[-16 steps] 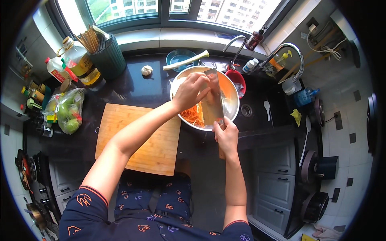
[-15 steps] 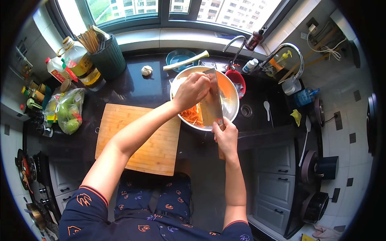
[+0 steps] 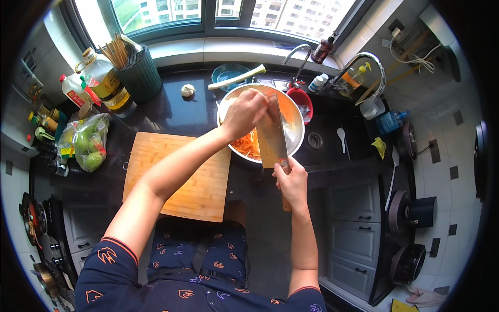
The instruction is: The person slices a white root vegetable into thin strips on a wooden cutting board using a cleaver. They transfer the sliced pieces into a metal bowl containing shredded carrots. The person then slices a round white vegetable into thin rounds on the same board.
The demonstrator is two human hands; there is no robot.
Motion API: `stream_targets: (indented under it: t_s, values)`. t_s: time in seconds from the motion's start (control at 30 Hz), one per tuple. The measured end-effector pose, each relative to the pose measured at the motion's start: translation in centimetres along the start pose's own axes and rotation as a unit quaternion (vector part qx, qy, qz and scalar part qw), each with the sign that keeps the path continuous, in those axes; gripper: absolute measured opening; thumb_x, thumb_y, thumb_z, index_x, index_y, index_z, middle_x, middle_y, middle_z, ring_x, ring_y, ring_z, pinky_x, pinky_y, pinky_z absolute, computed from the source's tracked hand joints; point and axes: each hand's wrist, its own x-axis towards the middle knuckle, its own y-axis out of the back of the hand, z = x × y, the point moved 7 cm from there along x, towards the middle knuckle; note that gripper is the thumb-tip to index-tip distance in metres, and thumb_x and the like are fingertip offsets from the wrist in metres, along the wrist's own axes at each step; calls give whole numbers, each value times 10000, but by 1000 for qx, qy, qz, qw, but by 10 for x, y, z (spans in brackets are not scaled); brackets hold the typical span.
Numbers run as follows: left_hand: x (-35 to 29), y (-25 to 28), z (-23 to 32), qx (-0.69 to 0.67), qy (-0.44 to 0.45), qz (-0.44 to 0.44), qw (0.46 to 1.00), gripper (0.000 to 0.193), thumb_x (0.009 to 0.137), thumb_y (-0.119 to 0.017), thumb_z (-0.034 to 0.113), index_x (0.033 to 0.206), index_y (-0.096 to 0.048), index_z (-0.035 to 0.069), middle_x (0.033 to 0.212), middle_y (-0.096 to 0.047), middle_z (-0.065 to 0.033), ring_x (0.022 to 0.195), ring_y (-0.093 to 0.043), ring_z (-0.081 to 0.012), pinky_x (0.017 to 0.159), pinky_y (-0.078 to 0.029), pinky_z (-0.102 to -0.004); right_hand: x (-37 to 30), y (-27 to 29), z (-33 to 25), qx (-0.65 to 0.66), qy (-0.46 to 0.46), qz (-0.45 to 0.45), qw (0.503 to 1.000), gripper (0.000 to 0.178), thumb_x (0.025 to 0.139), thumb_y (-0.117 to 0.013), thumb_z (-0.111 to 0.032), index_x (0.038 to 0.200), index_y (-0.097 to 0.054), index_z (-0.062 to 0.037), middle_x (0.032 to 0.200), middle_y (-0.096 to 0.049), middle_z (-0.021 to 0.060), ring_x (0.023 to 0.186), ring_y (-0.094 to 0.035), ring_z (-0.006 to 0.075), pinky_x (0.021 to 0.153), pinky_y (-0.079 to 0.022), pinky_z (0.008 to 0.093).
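My right hand (image 3: 292, 183) is wrapped round the handle of a cleaver (image 3: 273, 140), holding it over a white bowl (image 3: 297, 148). The broad blade points away from me across the bowl. Beside the blade's far end, my left hand (image 3: 245, 114) has its fingers pinched together; what they hold, if anything, is hidden. Shredded carrot (image 3: 246, 145) lies in the near left part of the bowl, and pale pieces (image 3: 224, 108) show at its left side. The left forearm crosses above a wooden cutting board (image 3: 208, 192). My left hand and the blade hide much of the bowl's inside.
A leek stalk (image 3: 236, 78) lies across a blue glass bowl (image 3: 224, 71) behind. Garlic (image 3: 187, 90) sits on the dark counter, left of it. A red bowl (image 3: 306, 100) stands by the sink's taps. Bagged green vegetables (image 3: 89, 145), an oil bottle (image 3: 106, 86) and a chopstick-filled knife block (image 3: 138, 75) stand left.
The cleaver's blade has tilted, showing more of its flat side above the bowl. My left hand stays pinched beside it, slightly shifted. The whole view has moved a little.
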Motion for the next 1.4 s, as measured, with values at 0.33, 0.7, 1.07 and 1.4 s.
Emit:
stream_targets:
  t_s: [0.33,0.7,1.07,1.4]
  values:
    - [-14,20,14,46,-33,50,997,149,881,-693,115,1007,-617,94,1199,-591,-114,1136,-539,-318,998,-427,-442,-9,9,2,-12,5,9,1000,119,956,-660,-108,915,-656,4,664,-667,25,488,-564,44,452,-435,218]
    - [-60,3,-32,174,10,-59,983,174,878,-713,139,1045,-671,116,1288,-581,-131,1278,-494,-321,1087,-404,-449,-18,22,6,37,-4,27,999,126,947,-656,-111,964,-664,14,674,-675,41,498,-590,70,467,-460,239]
    - [-117,9,-175,135,372,-62,916,426,931,-679,272,1224,-557,-14,1194,-624,-210,1076,-653,-329,922,-558,-414,-36,31,40,113,-43,48,992,87,951,-649,-92,946,-651,-5,702,-668,38,498,-574,60,450,-447,221]
    - [-134,-19,-158,-189,550,-155,798,304,984,-614,246,1119,-550,-18,920,-687,-144,641,-721,-193,558,-644,-351,-37,32,56,125,-46,45,990,89,954,-653,-92,910,-634,-17,702,-663,35,488,-564,58,443,-441,219]
